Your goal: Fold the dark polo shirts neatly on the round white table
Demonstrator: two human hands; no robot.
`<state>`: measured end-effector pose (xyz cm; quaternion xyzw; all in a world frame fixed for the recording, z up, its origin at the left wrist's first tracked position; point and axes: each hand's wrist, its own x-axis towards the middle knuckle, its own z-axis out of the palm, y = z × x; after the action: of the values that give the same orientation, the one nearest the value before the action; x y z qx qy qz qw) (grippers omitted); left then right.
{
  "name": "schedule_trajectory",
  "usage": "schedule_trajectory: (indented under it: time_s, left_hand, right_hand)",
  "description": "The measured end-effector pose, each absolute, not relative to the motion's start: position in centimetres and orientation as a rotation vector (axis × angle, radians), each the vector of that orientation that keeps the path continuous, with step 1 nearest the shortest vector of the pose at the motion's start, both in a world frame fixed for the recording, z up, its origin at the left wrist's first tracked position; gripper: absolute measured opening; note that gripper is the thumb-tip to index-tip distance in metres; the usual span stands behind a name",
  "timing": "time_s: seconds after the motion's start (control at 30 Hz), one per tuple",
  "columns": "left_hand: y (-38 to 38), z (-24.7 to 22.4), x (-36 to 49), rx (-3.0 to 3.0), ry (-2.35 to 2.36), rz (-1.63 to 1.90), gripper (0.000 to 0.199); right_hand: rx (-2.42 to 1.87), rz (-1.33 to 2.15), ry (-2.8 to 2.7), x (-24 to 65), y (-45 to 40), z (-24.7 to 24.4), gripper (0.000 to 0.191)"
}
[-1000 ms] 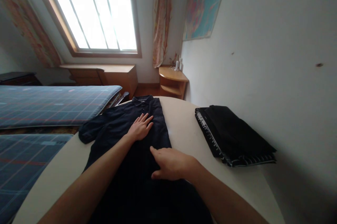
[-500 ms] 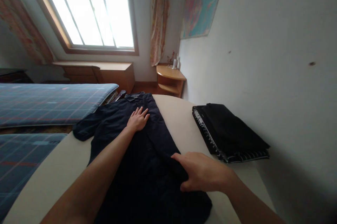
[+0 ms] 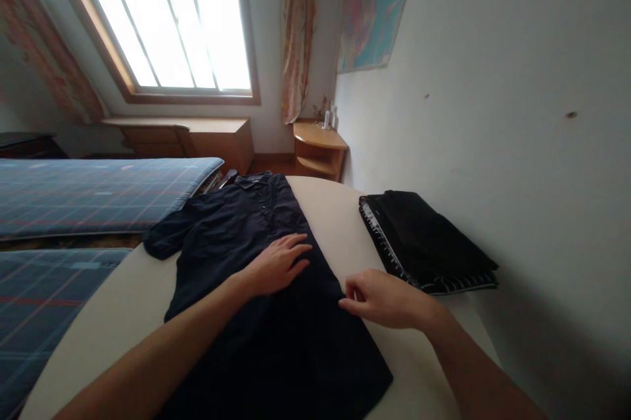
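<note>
A dark navy shirt (image 3: 221,223) lies spread on the cream table (image 3: 325,210), collar at the far end and one short sleeve out to the left. Its right side forms a long straight edge. My left hand (image 3: 280,263) rests on the middle of the shirt, palm down with fingers apart. Beside that right edge is my right hand (image 3: 374,298), its fingers curled and the thumb and fingertips near the cloth. Whether it pinches any fabric is not clear.
A folded black stack with a white-marked edge (image 3: 424,236) lies on the table's right, by the wall. Blue plaid mattresses (image 3: 98,193) are at the left. A wooden desk (image 3: 211,137) and a corner shelf (image 3: 320,137) stand beyond.
My left hand has slid from the upper shirt toward me and to the right. My right hand has curled its fingers more, and the shirt's right side now lies straighter.
</note>
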<state>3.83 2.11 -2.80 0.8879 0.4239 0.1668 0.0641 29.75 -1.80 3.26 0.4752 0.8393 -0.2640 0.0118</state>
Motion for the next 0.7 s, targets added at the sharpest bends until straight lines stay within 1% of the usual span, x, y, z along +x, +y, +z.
schedule_trajectory:
  time_s: [0.1, 0.13, 0.2, 0.23, 0.27, 0.3, 0.43, 0.53, 0.63, 0.7]
  left_hand:
    - [-2.9, -0.6, 5.9, 2.714, 0.942, 0.433, 0.029]
    - [-4.6, -0.1, 6.6, 2.733, 0.836, 0.389, 0.029]
    - [-7.3, 0.3, 7.8, 2.789, 0.66, 0.355, 0.038]
    - [-8.3, 0.2, 8.4, 2.827, 0.644, 0.339, 0.045]
    - [-9.1, -0.1, 8.9, 2.879, 0.635, 0.336, 0.047]
    - [-9.7, -0.6, 9.2, 2.929, 0.634, 0.338, 0.045]
    - [-10.5, -2.5, 10.1, 3.038, 0.699, 0.41, 0.02]
    - [-10.6, -3.1, 10.4, 3.078, 0.752, 0.505, 0.011]
    - [-10.7, -3.1, 10.7, 3.116, 0.777, 0.543, 0.013]
    - [-10.8, -2.9, 10.8, 3.122, 0.784, 0.517, 0.019]
  right_hand:
    - [1.551, -0.801, 2.646, 30.4, -0.9, 2.3, 0.026]
    - [1.573, -0.799, 2.674, 30.4, -0.6, 1.9, 0.026]
    - [1.598, -0.81, 2.734, 30.4, -0.2, 1.3, 0.025]
    - [1.601, -0.82, 2.759, 30.3, 0.0, 1.0, 0.025]
    - [1.598, -0.827, 2.775, 30.2, 0.2, 0.7, 0.024]
    - [1.591, -0.833, 2.783, 30.1, 0.3, 0.5, 0.023]
    - [1.575, -0.841, 2.786, 30.0, 0.2, -0.1, 0.02]
    - [1.572, -0.835, 2.805, 30.0, 0.2, -0.2, 0.02]
    - [1.55, -0.826, 2.838, 29.9, 0.3, 0.0, 0.019]
    - [1.548, -0.821, 2.859, 29.7, 0.3, 0.1, 0.018]
